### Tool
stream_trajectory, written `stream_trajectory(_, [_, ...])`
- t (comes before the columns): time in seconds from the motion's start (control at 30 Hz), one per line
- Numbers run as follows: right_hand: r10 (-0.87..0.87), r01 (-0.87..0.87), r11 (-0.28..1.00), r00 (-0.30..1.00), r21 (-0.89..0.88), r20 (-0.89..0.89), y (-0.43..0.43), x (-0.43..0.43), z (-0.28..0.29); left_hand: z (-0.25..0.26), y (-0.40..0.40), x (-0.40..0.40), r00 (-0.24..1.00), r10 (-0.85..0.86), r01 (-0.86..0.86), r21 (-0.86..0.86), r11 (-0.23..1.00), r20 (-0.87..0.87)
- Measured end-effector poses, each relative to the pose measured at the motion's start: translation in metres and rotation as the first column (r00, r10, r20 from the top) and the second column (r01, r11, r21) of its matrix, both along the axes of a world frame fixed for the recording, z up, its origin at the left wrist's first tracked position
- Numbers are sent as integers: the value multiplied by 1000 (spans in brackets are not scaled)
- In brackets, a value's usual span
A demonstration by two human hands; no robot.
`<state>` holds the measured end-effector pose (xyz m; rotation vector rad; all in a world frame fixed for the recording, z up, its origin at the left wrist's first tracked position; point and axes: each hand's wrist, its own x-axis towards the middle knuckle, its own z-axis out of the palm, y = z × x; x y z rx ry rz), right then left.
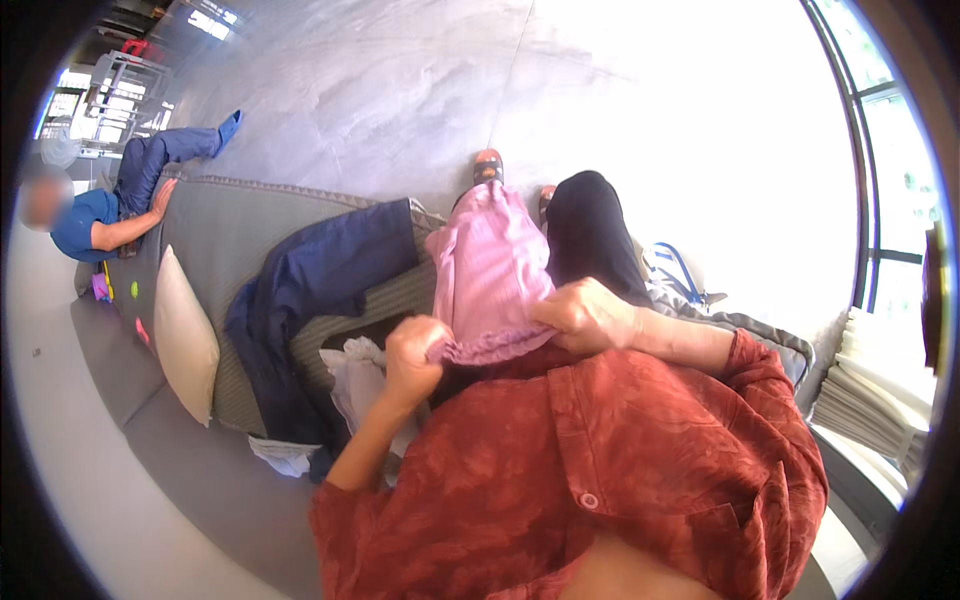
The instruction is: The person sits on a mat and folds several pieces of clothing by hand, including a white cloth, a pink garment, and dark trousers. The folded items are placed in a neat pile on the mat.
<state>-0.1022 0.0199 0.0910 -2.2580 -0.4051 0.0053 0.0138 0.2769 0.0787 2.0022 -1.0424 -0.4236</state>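
Note:
A pink garment (491, 262) with a gathered elastic waistband lies over my lap and one leg, its far end near my shoe. My left hand (416, 349) is closed on one end of the waistband, and my right hand (577, 315) grips the other, so the band is drawn out between them. To the left, dark blue trousers (300, 277) are spread on the bed or couch. A whitish cloth (360, 375) lies beside my left forearm, partly hidden by it.
A cream pillow (184, 337) stands on the grey quilted cover (225, 217). Another person (86, 225) sits at the far left, one hand on the cover. A bag with a blue strap (675, 270) is at my right. Folded pale cloths (870, 397) are stacked near the window.

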Motion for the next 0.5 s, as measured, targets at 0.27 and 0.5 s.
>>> stream_trajectory(0.27, [13, 152, 942, 875, 300, -483, -5, 10, -24, -47, 17, -21, 923, 266, -218, 191, 957, -279])
stream_trajectory(0.5, [-335, 513, 807, 806, 293, -489, -37, 60, -66, -56, -55, 58, 890, 351, -299, 209, 931, -291])
